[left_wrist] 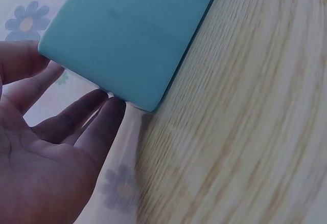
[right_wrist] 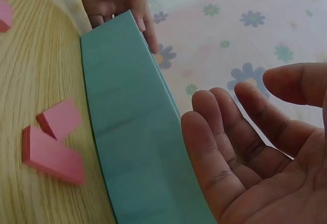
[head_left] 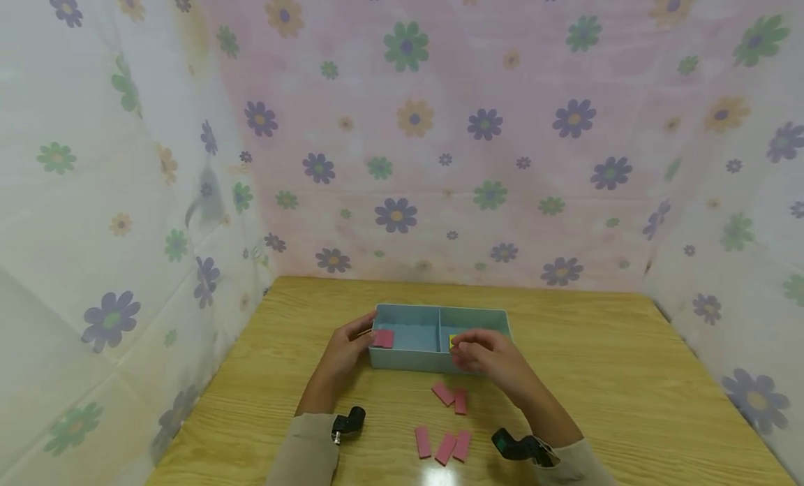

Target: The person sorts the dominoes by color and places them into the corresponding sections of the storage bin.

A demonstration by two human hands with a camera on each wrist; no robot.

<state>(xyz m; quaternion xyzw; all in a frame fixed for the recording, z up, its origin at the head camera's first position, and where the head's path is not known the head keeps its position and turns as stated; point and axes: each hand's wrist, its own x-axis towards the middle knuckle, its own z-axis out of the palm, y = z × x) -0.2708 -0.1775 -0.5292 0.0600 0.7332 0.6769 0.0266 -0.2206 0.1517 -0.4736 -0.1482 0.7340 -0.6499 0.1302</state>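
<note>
A light blue box [head_left: 408, 361] with two compartments stands on the wooden table [head_left: 615, 374]. My left hand [head_left: 345, 350] rests against its left end, and in the left wrist view the straight fingers [left_wrist: 97, 114] touch the box's corner [left_wrist: 133, 29]. One pink block [head_left: 383, 339] lies in the left compartment. My right hand [head_left: 486, 353] hovers over the front wall of the right compartment, beside a small yellow piece [head_left: 453, 341]. The right wrist view shows that hand [right_wrist: 245, 147] with relaxed fingers and an empty palm, next to the box wall [right_wrist: 133, 132].
Several pink blocks lie on the table in front of the box: two close to it [head_left: 451, 396] [right_wrist: 51, 152] and three nearer me [head_left: 444, 445]. Flowered cloth walls [head_left: 408, 123] enclose the table at the back and on both sides.
</note>
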